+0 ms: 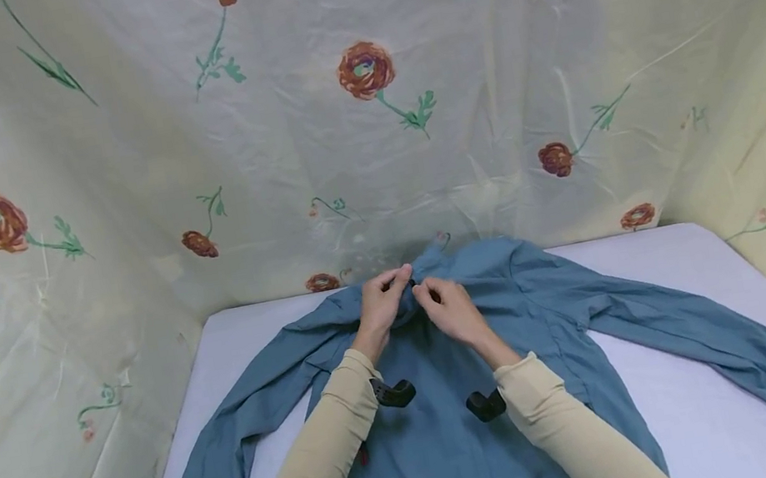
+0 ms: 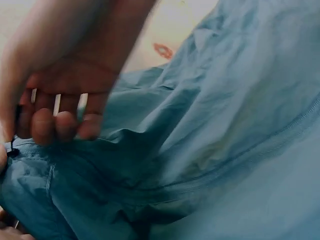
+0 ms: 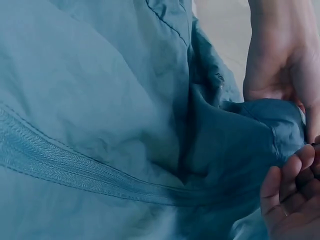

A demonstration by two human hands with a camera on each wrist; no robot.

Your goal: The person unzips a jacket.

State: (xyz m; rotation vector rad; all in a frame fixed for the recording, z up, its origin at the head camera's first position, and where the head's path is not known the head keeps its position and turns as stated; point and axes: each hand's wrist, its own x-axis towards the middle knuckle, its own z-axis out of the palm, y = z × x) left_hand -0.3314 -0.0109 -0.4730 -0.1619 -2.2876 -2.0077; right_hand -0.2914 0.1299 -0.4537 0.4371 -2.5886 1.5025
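A blue zip-front jacket (image 1: 422, 427) lies spread on the table, its collar at the far end. At that collar my left hand (image 1: 381, 300) grips the fabric, with the thumb on top. In the right wrist view the left hand (image 3: 285, 75) reaches in from above and is partly cut off. My right hand (image 1: 449, 308) is beside it, pinching a small black zipper pull (image 2: 12, 151) at the neck. Its other fingers (image 2: 65, 125) are curled. The zipper (image 3: 90, 167) runs down the front from the collar with its two sides together.
Both sleeves stretch outward, the left sleeve (image 1: 257, 395) toward the near left and the right sleeve (image 1: 701, 321) toward the near right. Under the jacket is a white tabletop (image 1: 682, 392). A flowered curtain (image 1: 473, 139) stands around the back and both sides.
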